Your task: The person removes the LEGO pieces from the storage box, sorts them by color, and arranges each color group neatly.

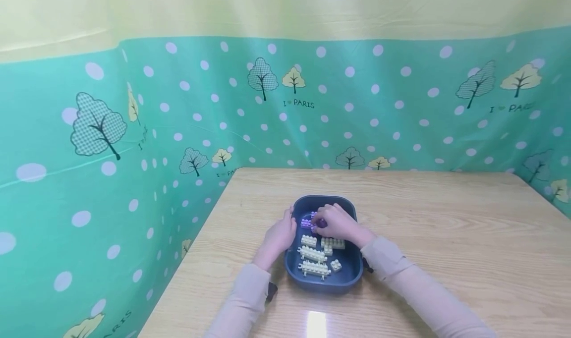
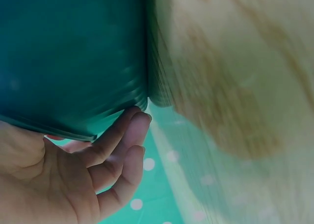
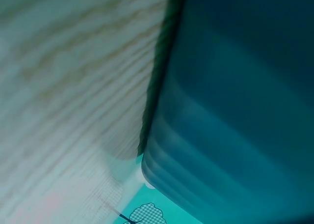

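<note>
A dark blue plastic basin point(image 1: 352, 266) stands on the table. My left hand point(image 1: 281, 235) holds its left side, thumb at the rim. In the left wrist view the fingers of my left hand point(image 2: 73, 180) bend against the basin's outer wall point(image 2: 73, 62). My right hand point(image 1: 336, 222) reaches inside over the right wall and pinches a small purple toy brick point(image 1: 314, 228), mostly covered by the fingertips. Another purple brick point(image 1: 305, 223) lies just left of it. The right wrist view shows the basin's outer wall point(image 3: 221, 126) but not the hand.
Cream bricks lie nearer in the basin: a short block point(image 1: 309, 240), a larger joined piece point(image 1: 337, 244), a small square one point(image 1: 336, 265), and two long pieces point(image 1: 312, 253) with side pegs. The wooden table point(image 1: 446, 239) meets a green dotted cloth point(image 1: 392, 105) behind.
</note>
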A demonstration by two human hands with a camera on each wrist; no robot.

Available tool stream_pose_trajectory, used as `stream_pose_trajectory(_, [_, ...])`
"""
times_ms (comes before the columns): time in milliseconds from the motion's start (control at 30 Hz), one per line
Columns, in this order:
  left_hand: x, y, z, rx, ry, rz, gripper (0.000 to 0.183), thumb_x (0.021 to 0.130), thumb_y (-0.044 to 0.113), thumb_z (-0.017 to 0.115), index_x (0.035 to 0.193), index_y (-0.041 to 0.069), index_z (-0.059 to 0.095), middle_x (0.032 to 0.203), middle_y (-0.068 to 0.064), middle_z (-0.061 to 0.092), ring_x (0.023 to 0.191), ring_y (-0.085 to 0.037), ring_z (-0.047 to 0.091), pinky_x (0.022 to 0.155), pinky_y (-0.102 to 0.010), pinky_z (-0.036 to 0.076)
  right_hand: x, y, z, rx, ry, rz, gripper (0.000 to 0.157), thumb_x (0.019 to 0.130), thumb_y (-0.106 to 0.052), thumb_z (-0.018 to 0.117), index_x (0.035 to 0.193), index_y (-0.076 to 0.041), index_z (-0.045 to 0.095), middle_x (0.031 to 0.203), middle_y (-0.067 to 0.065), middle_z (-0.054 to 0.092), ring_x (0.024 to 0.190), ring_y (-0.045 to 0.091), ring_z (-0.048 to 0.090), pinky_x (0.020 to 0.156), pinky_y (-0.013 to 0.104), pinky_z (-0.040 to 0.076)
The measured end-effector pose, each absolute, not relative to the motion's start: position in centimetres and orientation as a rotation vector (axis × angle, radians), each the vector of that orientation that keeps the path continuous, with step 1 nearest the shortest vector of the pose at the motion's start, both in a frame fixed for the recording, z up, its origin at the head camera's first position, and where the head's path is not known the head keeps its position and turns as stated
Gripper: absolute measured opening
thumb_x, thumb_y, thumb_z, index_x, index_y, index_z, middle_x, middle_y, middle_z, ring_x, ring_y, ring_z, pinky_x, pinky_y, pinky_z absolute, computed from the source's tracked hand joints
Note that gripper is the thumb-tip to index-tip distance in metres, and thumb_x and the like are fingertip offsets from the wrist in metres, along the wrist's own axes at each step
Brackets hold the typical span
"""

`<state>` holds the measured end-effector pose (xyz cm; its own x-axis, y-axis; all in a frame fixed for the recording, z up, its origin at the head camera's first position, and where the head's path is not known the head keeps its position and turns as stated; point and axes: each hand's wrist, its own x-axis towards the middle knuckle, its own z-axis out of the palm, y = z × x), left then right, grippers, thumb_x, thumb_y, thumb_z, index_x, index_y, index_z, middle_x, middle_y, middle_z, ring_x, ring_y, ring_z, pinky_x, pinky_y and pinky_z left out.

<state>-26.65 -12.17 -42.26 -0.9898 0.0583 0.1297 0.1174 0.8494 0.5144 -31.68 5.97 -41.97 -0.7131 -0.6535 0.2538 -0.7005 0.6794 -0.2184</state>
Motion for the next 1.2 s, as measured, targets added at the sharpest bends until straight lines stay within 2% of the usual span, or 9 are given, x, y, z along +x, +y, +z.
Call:
stream_pose_trajectory(200, [-26.6,-12.2,-42.2,-0.137,-2.921,-0.823,0.044,0.1,0.02,0.035,0.14,0.002,0.033,0.098,-0.026,0.066,0.08,-0.036,0.066,0.065,-0.047,0.054,-31.7,6.0,-41.9,1.105,-2.689,0.477,0.02,0.079,-0.03,0.073,0.096,-0.019,0.074,0.091,-0.004,0.069,0.085,0.013,0.056,0.073,0.028,0.038])
stream_pose_trajectory(467, [-26.6,-11.9,-42.2,-0.108,-2.931,-0.795,0.042,0.1,0.021,0.035,0.137,0.002,0.037,0.093,-0.025,0.067,0.079,-0.037,0.066,0.064,-0.046,0.054,-31.6,6.3,-41.2,1.07,-2.614,0.604,0.023,0.079,-0.027,0.075,0.098,-0.014,0.073,0.091,-0.002,0.071,0.083,0.013,0.057,0.075,0.03,0.041])
stream_pose_trajectory(700, [-26.4,-11.8,-42.1,-0.098,-2.934,-0.764,0.042,0.1,0.02,0.034,0.137,0.0,0.036,0.097,-0.026,0.067,0.084,-0.039,0.066,0.067,-0.048,0.054,-31.7,6.8,-40.2,1.089,-2.557,0.664,0.019,0.079,-0.02,0.075,0.095,-0.011,0.072,0.091,0.002,0.071,0.088,0.019,0.063,0.083,0.038,0.05])
stream_pose_trajectory(867, [-26.4,-11.8,-42.2,-0.103,-2.931,-0.806,0.043,0.1,0.02,0.034,0.138,-0.002,0.034,0.1,-0.029,0.065,0.087,-0.04,0.066,0.071,-0.05,0.054,-31.8,7.9,-39.4,1.077,-2.591,0.792,0.02,0.08,-0.015,0.073,0.098,-0.006,0.07,0.093,0.007,0.07,0.085,0.021,0.065,0.079,0.035,0.055])
stream_pose_trajectory(1000, [-26.5,-12.0,-42.3,-0.128,-2.906,-0.846,0.041,0.1,0.018,0.035,0.135,-0.003,0.035,0.1,-0.03,0.065,0.086,-0.042,0.065,0.07,-0.05,0.054,-32.1,9.0,-39.1,1.042,-2.608,0.81,0.02,0.081,-0.016,0.072,0.099,-0.006,0.07,0.093,0.006,0.069,0.083,0.018,0.064,0.076,0.033,0.055])
stream_pose_trajectory(1200, [-26.6,-12.0,-42.5,-0.159,-2.895,-0.873,0.04,0.1,0.016,0.035,0.136,-0.003,0.034,0.098,-0.031,0.064,0.085,-0.041,0.065,0.07,-0.049,0.055,-32.4,10.6,-38.8,0.996,-2.599,0.831,0.02,0.082,-0.016,0.071,0.099,-0.006,0.069,0.093,0.007,0.07,0.085,0.021,0.065,0.078,0.036,0.056])
